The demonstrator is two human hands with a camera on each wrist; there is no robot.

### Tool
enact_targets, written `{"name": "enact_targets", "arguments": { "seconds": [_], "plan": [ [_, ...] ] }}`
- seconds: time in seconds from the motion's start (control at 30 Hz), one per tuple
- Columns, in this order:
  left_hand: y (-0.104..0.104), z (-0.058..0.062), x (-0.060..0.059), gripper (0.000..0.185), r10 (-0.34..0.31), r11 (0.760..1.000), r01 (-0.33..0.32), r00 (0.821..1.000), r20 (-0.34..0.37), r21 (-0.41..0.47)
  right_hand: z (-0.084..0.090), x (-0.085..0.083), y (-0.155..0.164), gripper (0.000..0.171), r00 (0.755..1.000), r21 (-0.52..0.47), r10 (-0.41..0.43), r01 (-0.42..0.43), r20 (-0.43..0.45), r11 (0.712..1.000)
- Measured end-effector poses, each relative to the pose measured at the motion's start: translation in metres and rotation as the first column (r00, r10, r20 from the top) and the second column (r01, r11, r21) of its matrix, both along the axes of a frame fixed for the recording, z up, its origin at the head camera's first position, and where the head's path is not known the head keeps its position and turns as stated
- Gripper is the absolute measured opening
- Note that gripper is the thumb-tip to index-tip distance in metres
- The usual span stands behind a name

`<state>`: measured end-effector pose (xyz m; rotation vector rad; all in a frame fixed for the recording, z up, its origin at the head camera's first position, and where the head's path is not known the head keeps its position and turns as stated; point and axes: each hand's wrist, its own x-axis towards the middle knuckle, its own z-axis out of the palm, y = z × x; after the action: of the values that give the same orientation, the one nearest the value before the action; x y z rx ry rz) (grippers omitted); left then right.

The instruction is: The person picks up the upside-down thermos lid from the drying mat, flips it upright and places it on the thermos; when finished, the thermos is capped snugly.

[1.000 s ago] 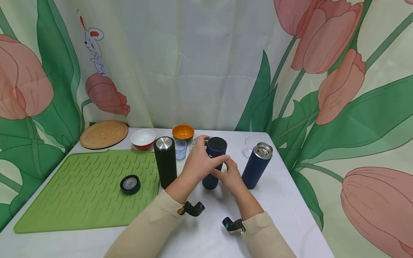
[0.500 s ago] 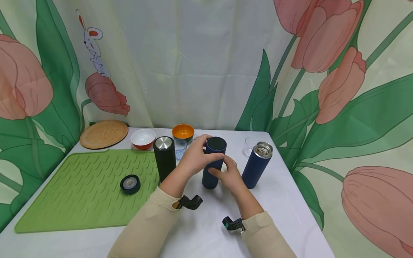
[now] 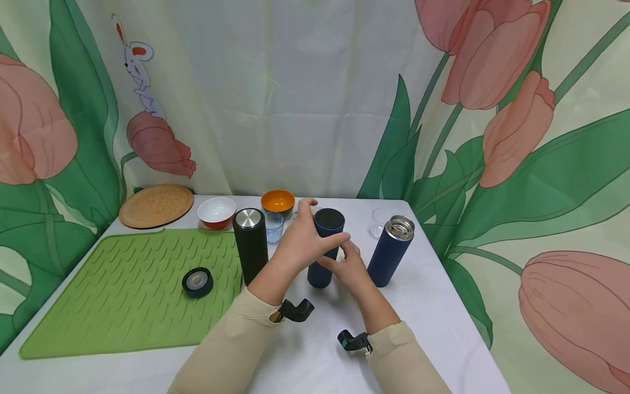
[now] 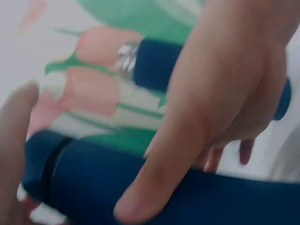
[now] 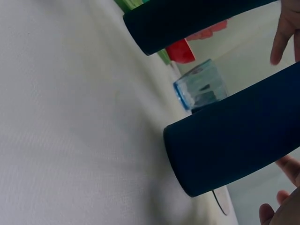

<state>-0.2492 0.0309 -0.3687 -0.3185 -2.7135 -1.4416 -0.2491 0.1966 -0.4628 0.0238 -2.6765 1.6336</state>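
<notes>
A dark blue flask [image 3: 321, 273] with a black-topped cap stands upright on the white table [image 3: 433, 306], in the middle. My left hand [image 3: 305, 239] grips its upper part, thumb across the front and fingers behind. My right hand [image 3: 348, 266] holds the lower body from the right. In the left wrist view my fingers [image 4: 187, 140] lie along the blue flask [image 4: 140, 192]. In the right wrist view the flask's base [image 5: 225, 150] rests on the table.
An open blue flask [image 3: 390, 254] with a steel mouth stands to the right, a black flask [image 3: 251, 246] to the left. A loose lid [image 3: 198, 282] lies on the green mat [image 3: 113, 295]. Two bowls [image 3: 216, 210], a small glass [image 3: 274, 227] and a wooden plate [image 3: 155, 205] are behind.
My left hand has turned a little round the flask's top, the thumb now further right. The flask and my right hand have hardly moved.
</notes>
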Motion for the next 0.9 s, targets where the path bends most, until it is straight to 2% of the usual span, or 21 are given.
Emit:
{"name": "enact_targets", "arguments": {
  "seconds": [0.07, 0.17, 0.23, 0.3, 0.4, 0.5, 0.57, 0.73, 0.83, 0.9],
  "plan": [
    [0.010, 0.001, 0.006, 0.108, 0.074, 0.995, -0.077, 0.996, -0.047, -0.065, 0.000, -0.001, 0.001, 0.081, 1.000, 0.024, -0.013, 0.012, 0.006, 1.000],
    [0.021, 0.003, 0.012, 0.105, 0.159, 0.971, -0.177, 0.980, -0.122, -0.162, -0.001, -0.001, 0.002, 0.076, 1.000, 0.032, -0.017, 0.016, 0.005, 0.999],
    [0.025, 0.003, 0.013, 0.099, 0.191, 0.955, -0.219, 0.970, -0.152, -0.198, 0.000, -0.001, 0.002, 0.073, 1.000, 0.018, -0.013, 0.013, -0.002, 1.000],
    [0.025, 0.004, 0.012, 0.093, 0.200, 0.951, -0.230, 0.968, -0.154, -0.208, 0.000, -0.001, 0.001, 0.071, 1.000, 0.004, -0.004, 0.004, -0.013, 1.000],
    [0.019, 0.005, 0.010, 0.087, 0.162, 0.968, -0.179, 0.981, -0.107, -0.176, -0.001, 0.000, 0.000, 0.072, 0.999, -0.006, 0.005, -0.005, -0.036, 1.000],
    [0.008, 0.006, 0.005, 0.082, 0.069, 0.988, -0.076, 0.996, -0.061, -0.134, -0.001, 0.001, -0.001, 0.076, 1.000, -0.007, -0.002, 0.002, -0.026, 1.000],
    [-0.001, 0.007, 0.001, 0.078, 0.001, 0.994, -0.005, 0.999, -0.037, -0.108, 0.000, 0.001, -0.002, 0.079, 1.000, -0.009, -0.005, 0.005, -0.012, 1.000],
    [-0.017, 0.011, -0.006, 0.072, -0.134, 0.990, 0.135, 0.990, 0.033, -0.047, 0.001, 0.002, -0.003, 0.079, 1.000, -0.017, -0.009, 0.009, 0.002, 1.000],
    [-0.021, 0.013, -0.008, 0.072, -0.171, 0.985, 0.172, 0.984, 0.052, -0.022, 0.001, 0.002, -0.003, 0.079, 1.000, -0.013, -0.007, 0.006, -0.006, 1.000],
    [-0.021, 0.014, -0.007, 0.077, -0.165, 0.986, 0.166, 0.985, 0.052, -0.029, 0.001, 0.002, -0.003, 0.081, 1.000, -0.011, -0.007, 0.007, 0.003, 1.000]
  ]
}}
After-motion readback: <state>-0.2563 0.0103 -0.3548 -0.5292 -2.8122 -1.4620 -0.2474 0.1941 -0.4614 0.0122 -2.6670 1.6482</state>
